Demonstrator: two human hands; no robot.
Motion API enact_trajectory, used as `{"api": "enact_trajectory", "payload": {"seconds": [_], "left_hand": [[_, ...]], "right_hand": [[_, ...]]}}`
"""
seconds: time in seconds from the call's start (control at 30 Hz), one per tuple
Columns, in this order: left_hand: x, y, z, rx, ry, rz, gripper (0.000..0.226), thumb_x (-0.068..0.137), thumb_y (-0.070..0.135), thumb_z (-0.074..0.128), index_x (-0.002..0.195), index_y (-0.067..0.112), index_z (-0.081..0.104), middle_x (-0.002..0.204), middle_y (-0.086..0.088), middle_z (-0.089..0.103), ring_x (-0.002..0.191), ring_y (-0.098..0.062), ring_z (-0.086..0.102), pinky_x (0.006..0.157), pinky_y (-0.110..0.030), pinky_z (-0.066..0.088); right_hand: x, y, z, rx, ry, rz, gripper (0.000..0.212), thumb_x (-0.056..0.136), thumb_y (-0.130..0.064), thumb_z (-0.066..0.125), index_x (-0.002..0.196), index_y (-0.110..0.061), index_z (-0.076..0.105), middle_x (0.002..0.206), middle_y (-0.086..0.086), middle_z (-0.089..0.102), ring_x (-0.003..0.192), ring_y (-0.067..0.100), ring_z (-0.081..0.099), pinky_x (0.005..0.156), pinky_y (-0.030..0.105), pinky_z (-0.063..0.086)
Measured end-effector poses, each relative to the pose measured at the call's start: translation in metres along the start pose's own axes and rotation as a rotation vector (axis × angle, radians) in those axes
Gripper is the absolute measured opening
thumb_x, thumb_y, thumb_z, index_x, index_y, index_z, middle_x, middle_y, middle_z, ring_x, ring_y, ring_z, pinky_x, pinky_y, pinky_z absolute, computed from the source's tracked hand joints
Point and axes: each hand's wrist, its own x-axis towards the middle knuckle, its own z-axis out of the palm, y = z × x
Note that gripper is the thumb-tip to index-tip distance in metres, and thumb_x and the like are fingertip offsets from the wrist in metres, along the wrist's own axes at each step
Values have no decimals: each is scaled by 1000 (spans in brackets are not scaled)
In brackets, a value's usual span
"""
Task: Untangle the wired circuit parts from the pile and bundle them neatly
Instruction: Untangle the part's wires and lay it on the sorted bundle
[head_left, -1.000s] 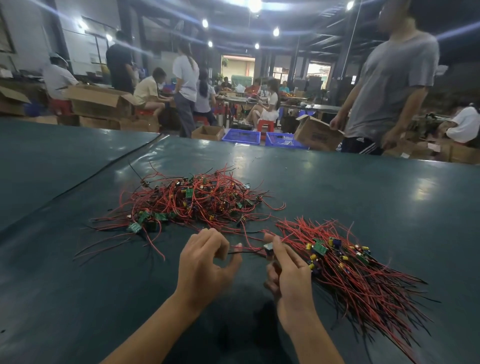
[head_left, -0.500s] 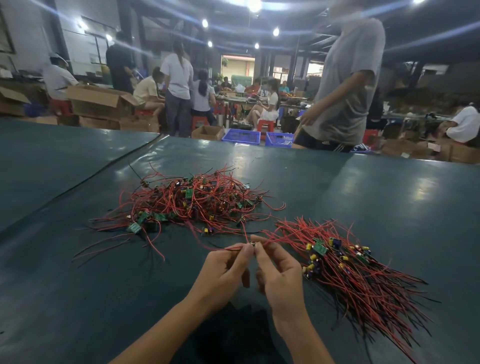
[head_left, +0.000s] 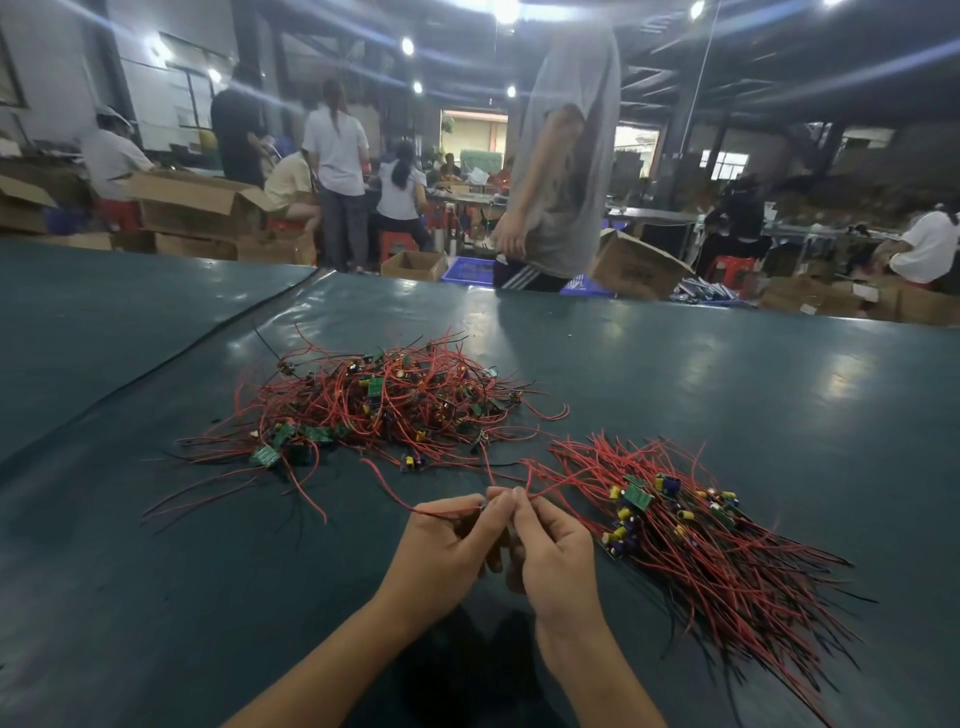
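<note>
A tangled pile (head_left: 384, 410) of red-and-black wired circuit parts with small green boards lies on the dark green table (head_left: 727, 405), ahead and to the left. To the right lies a sorted heap (head_left: 717, 545) with its wires running the same way. My left hand (head_left: 441, 551) and my right hand (head_left: 556, 556) meet fingertip to fingertip in front of me. Both pinch one wired part (head_left: 436, 512), whose red wire trails off to the left; another wire leads up toward the heap. The part's board is hidden between my fingers.
A person in a grey shirt (head_left: 561, 156) stands at the table's far edge. Behind are cardboard boxes (head_left: 634, 265), blue crates (head_left: 467, 270) and several seated and standing workers. A seam (head_left: 171, 358) splits the table surface at the left.
My hands came together and now pinch the same wired part. The person in grey walked left along the far edge of the table.
</note>
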Motion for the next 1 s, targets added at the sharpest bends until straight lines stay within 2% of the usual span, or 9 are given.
{"api": "enact_trajectory", "payload": {"seconds": [0.17,0.33,0.53,0.6,0.7,0.77,0.83,0.93,1.0], "left_hand": [[3,-3,-7,287,56,205,47,91,47,56,56,15,52,49,2,50,44,-13,44,45,-33,36],[3,-2,-16,691,30,476,48,93,40,52,54,14,42,47,1,43,42,-14,40,43,-29,32],[5,5,-22,766,-15,630,52,99,43,44,55,15,42,48,3,39,45,-12,37,48,-22,23],[5,4,-22,726,-16,604,54,99,46,43,55,14,44,49,3,40,46,-11,37,49,-22,25],[3,-2,-19,505,-2,413,57,97,51,44,59,9,45,51,-1,44,47,-15,42,48,-29,39],[5,-7,-20,429,10,314,58,94,51,46,62,3,52,53,-8,51,49,-25,51,51,-42,44],[6,-7,-20,427,20,311,57,93,50,48,65,2,58,54,-7,56,51,-25,55,52,-44,44],[4,-5,-18,427,-32,309,48,93,46,49,78,5,68,62,-1,64,54,-18,59,54,-39,49],[3,-4,-17,442,-67,319,44,94,45,49,80,8,69,64,3,64,55,-13,58,54,-34,49]], "right_hand": [[2,3,4,25,64,122,36,101,-22,50,78,-21,77,74,-6,75,67,5,69,57,17,51],[13,2,-9,101,242,239,31,103,-27,47,90,-17,73,43,-8,37,38,6,32,39,20,30],[30,-8,-41,326,422,238,27,104,-24,47,88,-17,68,45,-11,36,33,3,28,32,17,29],[31,-9,-45,346,426,196,28,103,-23,47,86,-18,68,46,-11,37,32,1,29,31,16,29],[28,-8,-41,278,386,97,30,102,-28,50,85,-17,72,57,-7,41,35,0,30,31,15,26],[22,-6,-31,244,294,88,36,98,-43,52,90,-16,75,61,-6,42,37,2,27,33,17,24],[14,-2,-18,176,174,97,49,87,-59,51,92,-17,77,56,-10,42,41,3,31,39,18,27],[3,6,-2,37,51,82,42,87,-50,54,82,-17,79,51,-11,58,45,0,51,47,15,39],[1,8,2,1,71,84,41,95,-41,51,75,-20,80,56,-7,66,48,0,59,48,13,43]]}}
